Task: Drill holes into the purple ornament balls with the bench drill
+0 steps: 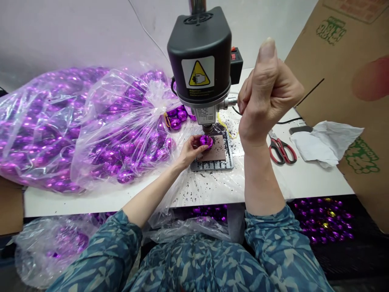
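Note:
My left hand (192,149) is closed on a shiny purple ball (206,142), its fingers at the ball's left side. The ball is held over a brown board (219,150) on the metal base (229,163) of a bench drill press (199,52). Just above the ball is the drill's chuck (208,129); whether a bit touches the ball I cannot tell. Raised to the right of the drill head, my right hand (269,91) is wrapped in a fist around the feed lever, most of which the fingers hide. The lever's metal hub (230,102) shows beside it.
Clear bags (121,121) full of purple balls cover the table's left side. Red-handled scissors (282,151) and crumpled white paper (326,142) lie to the right, beside a large cardboard box (358,48). Dark shavings are scattered around the base. More purple balls (325,221) sit below the table.

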`<move>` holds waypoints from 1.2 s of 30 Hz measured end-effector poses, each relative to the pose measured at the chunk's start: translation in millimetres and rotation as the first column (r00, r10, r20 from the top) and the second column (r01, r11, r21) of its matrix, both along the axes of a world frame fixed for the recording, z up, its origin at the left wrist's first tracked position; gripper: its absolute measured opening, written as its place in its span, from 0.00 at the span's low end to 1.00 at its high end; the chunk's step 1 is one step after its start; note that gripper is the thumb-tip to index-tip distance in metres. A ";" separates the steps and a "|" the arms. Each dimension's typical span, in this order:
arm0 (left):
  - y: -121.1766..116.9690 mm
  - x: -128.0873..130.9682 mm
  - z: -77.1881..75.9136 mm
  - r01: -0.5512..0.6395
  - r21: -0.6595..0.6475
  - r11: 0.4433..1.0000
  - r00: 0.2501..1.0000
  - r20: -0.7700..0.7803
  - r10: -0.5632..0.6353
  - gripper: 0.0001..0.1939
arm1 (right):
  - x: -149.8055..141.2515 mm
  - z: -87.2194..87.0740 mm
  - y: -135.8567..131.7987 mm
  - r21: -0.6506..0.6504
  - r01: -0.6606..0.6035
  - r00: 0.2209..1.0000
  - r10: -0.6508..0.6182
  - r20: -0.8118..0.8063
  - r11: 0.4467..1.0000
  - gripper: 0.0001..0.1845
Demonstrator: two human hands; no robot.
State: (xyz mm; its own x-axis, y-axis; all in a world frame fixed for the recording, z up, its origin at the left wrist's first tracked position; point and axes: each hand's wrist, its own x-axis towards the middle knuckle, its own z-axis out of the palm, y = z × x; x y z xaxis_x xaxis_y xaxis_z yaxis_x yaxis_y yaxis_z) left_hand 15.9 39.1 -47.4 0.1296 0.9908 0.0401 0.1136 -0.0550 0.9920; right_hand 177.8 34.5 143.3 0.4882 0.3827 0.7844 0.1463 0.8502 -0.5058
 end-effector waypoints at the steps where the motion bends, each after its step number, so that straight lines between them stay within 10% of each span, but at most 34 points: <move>1: -1.0 0.6 0.9 0.000 0.007 1.000 1.000 -0.030 0.000 0.31 | 0.3 0.2 -0.7 0.015 -0.004 1.000 0.004 -0.005 1.000 0.36; 27: -9.4 17.6 0.1 -0.020 0.194 0.981 0.971 -0.231 0.066 0.29 | 6.3 -30.5 -5.0 0.154 -0.038 0.998 0.045 -0.045 0.987 0.36; 36: -10.3 18.4 -2.7 -0.024 0.203 0.979 0.979 -0.196 0.065 0.28 | 12.0 -57.7 -0.5 0.036 0.199 0.976 -0.202 0.088 0.979 0.36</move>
State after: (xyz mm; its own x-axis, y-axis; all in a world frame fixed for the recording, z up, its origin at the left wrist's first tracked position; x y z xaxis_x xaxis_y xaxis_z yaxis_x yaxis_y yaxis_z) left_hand 34.3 28.8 -50.1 0.1108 0.9704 0.2145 0.3155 -0.2391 0.9183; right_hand 189.8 34.0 85.6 0.4796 0.2624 0.8373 0.3592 0.8120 -0.4601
